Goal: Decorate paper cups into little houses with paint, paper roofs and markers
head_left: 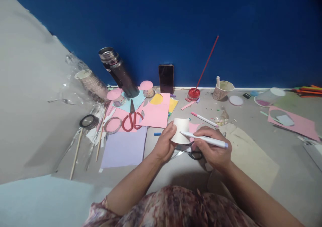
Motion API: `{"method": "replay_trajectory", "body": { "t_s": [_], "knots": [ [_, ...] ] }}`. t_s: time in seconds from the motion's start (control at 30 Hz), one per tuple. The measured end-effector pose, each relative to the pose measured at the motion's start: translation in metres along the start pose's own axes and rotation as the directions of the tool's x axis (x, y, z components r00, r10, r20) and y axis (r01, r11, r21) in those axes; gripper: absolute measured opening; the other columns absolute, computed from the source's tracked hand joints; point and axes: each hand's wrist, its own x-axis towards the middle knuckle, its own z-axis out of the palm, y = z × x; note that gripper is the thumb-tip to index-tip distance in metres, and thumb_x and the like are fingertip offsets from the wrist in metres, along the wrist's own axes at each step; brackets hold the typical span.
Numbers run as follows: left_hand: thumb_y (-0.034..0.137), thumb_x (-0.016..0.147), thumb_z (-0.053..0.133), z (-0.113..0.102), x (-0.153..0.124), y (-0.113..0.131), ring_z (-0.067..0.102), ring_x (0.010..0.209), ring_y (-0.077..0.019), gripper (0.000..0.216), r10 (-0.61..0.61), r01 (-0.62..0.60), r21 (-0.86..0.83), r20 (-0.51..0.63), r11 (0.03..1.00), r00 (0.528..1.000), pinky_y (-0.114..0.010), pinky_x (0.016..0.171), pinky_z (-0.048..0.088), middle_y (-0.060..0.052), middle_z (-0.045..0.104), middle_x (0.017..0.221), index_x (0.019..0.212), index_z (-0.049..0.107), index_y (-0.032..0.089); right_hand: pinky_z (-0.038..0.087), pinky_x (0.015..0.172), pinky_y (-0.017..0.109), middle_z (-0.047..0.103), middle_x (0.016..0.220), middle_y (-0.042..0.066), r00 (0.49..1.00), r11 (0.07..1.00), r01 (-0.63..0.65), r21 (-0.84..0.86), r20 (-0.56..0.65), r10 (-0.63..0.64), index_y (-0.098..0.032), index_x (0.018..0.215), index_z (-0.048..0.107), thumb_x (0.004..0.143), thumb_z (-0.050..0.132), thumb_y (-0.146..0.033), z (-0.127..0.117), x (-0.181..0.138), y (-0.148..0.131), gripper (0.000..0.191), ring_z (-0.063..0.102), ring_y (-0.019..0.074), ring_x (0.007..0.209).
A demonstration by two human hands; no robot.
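My left hand (164, 144) is closed around a white paper cup (181, 130) held on its side just above the table. My right hand (213, 146) grips a white marker with a purple end (205, 139), its tip touching the side of the cup. Under my hands lie black-handled scissors (193, 152) on the grey table.
Red scissors (131, 119), pink paper (157, 114), a lilac sheet (124, 146), tape rolls (88, 121), a dark flask (118, 71), a phone (166, 78) leaning on the blue wall, a red paint pot with a stick (193, 94), a patterned cup (222, 90), another marker (203, 119), and beige paper (251, 160) lie around.
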Motion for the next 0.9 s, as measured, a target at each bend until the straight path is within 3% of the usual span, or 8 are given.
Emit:
{"method": "replay_trajectory", "body": {
  "t_s": [0.5, 0.9],
  "knots": [
    [0.051, 0.078, 0.089, -0.0006, 0.0008, -0.0006, 0.071, 0.112, -0.0302, 0.055, -0.002, 0.002, -0.005, 0.01, 1.0, 1.0, -0.037, 0.093, 0.055, -0.011, 0.078, 0.112, 0.116, 0.073, 0.015, 0.057, 0.071, 0.034, 0.077, 0.076, 0.002, 1.0, 1.0, -0.002, -0.027, 0.006, 0.002, -0.025, 0.104, 0.074, 0.094, 0.073, -0.02, -0.0012, 0.0, 0.0005, 0.011, 0.076, 0.0217, 0.072],
    [0.053, 0.078, 0.089, -0.003, 0.0012, 0.0005, 0.072, 0.11, -0.0311, 0.058, 0.003, -0.003, -0.011, 0.015, 1.0, 1.0, -0.037, 0.093, 0.055, -0.012, 0.078, 0.11, 0.118, 0.074, 0.014, 0.06, 0.059, 0.029, 0.079, 0.085, 0.005, 1.0, 1.0, -0.026, 0.014, 0.004, 0.026, -0.024, 0.104, 0.075, 0.094, 0.073, -0.018, -0.0035, -0.0012, 0.0032, 0.012, 0.077, 0.0196, 0.066]
  ]
}}
